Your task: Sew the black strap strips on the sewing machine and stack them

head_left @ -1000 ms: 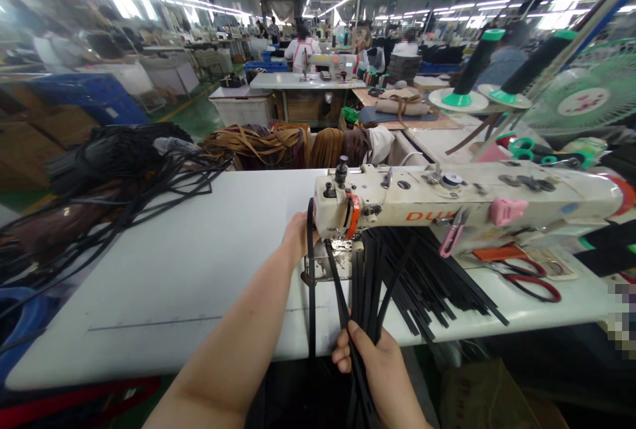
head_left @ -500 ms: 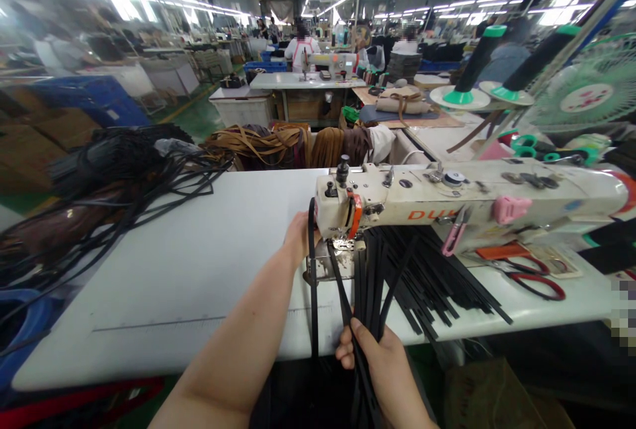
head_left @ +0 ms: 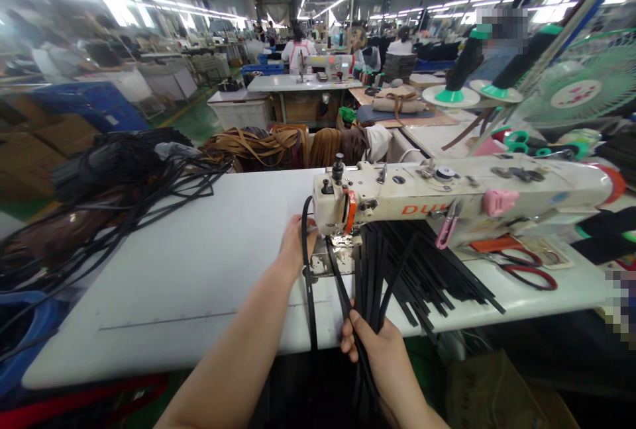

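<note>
- The wide white tabletop [head_left: 189,270] lies bare left of the machine, open from near edge to far.
- A tangle of thin black cords [head_left: 124,177] crowds its far-left corner.
- The long cream sewing machine arm [head_left: 447,200] hangs low over the right half.
- Flat black strips [head_left: 427,270] fan out beneath it, spilling over the near edge.
- Red-handled scissors [head_left: 529,273] lie just right of them.

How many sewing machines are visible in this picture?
2. The near sewing machine stands on the white table, by the left hand; the far sewing machine is on a far table. More may be hidden farther back.
</note>
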### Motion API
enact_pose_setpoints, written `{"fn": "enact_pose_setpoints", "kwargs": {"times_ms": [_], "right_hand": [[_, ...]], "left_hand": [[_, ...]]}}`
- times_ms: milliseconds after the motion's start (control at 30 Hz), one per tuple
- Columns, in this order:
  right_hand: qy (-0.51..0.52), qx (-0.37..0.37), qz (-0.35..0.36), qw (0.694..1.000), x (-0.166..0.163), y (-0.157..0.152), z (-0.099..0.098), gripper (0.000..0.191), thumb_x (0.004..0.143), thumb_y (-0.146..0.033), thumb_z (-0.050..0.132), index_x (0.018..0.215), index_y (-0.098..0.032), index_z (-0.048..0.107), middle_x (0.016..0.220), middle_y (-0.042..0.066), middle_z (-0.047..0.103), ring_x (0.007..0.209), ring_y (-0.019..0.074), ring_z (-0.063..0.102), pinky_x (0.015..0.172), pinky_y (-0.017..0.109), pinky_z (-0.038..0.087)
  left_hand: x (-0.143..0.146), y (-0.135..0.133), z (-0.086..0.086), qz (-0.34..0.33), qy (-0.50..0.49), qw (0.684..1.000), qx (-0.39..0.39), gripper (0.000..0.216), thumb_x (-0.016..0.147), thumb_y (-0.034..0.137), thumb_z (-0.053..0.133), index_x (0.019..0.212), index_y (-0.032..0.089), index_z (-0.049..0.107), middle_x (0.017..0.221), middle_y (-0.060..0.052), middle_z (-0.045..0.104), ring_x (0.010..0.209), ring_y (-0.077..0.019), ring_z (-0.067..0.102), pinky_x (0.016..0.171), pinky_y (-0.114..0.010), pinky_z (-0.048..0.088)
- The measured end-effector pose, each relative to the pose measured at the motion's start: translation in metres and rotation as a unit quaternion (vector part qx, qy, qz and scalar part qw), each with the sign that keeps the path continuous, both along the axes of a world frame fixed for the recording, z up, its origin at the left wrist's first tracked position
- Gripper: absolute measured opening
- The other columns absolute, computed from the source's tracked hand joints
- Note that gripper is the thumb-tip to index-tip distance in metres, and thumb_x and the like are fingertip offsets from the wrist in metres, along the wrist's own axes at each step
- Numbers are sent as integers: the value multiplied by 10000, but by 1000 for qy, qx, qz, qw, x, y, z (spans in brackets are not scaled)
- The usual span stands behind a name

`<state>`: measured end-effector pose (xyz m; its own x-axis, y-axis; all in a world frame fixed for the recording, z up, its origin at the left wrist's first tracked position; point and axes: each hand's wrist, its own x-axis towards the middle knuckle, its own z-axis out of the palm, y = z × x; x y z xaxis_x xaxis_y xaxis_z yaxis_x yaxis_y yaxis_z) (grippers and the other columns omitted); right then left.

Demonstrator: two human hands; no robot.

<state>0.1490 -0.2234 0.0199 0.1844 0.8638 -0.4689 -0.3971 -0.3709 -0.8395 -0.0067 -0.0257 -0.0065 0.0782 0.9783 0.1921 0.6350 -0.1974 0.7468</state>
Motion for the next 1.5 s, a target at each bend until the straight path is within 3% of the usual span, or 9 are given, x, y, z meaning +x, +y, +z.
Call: {"fn": "enact_pose_setpoints", "kwargs": {"times_ms": [100,167,267,333,467,767,1200,1500], "right_hand": [[-9,1,-5,1000,-2,1,4,598,629,-592,889,926,-132,651,564,-4,675,411,125,570,384,222,408],[-14,5,-2,1000,-2,2,7,611,617,-612,887,914,-135,646,560,-8,672,411,125,568,382,221,403],[-12,-1,2,1000,-1,1,11,618,607,-624,889,903,-141,641,572,-3,680,433,136,593,391,220,413],[-7,-10,6,1000,1,-2,12,608,623,-636,877,888,-140,648,587,12,693,452,146,618,402,222,427],[20,-38,14,999,9,-12,12,616,638,-650,866,907,-125,686,617,36,721,487,164,663,425,223,456],[68,-101,20,992,29,-28,10,622,590,-499,954,1012,-80,771,660,15,719,648,180,754,573,205,585],[27,-121,24,992,28,-36,11,672,467,-571,982,865,-125,677,704,58,785,617,186,762,535,225,592],[-10,-90,36,995,23,-41,6,673,535,-651,921,865,-145,624,631,7,728,530,168,715,458,228,551]], "left_hand": [[-1,-30,-10,-37,18,995,91,148,872,103,629,929,191,734,1104,-84,716,1081,-239,671,1018,-403,550],[-1,-52,-14,-86,42,984,149,185,903,126,625,1031,198,737,1163,-80,724,1140,-247,661,1062,-440,533],[-1,-75,-12,-133,100,971,172,299,951,208,632,1245,210,688,1296,-94,696,1277,-277,605,1131,-508,475],[-1,-82,-7,-139,118,970,164,318,975,252,621,1287,224,671,1320,-94,687,1309,-280,588,1141,-518,459],[-1,-83,0,-130,96,976,149,286,1022,293,546,1261,220,685,1301,-87,701,1298,-261,599,1133,-496,460],[-1,-84,5,-130,96,978,131,282,1040,284,511,1238,209,696,1303,-74,701,1301,-253,595,1148,-496,439],[0,-82,1,-121,88,979,138,284,1042,291,501,1189,211,730,1267,-74,719,1272,-257,621,1149,-516,463],[-1,-83,0,-126,81,978,143,297,1047,286,486,1227,231,716,1269,-66,716,1271,-248,618,1156,-515,459]]}}
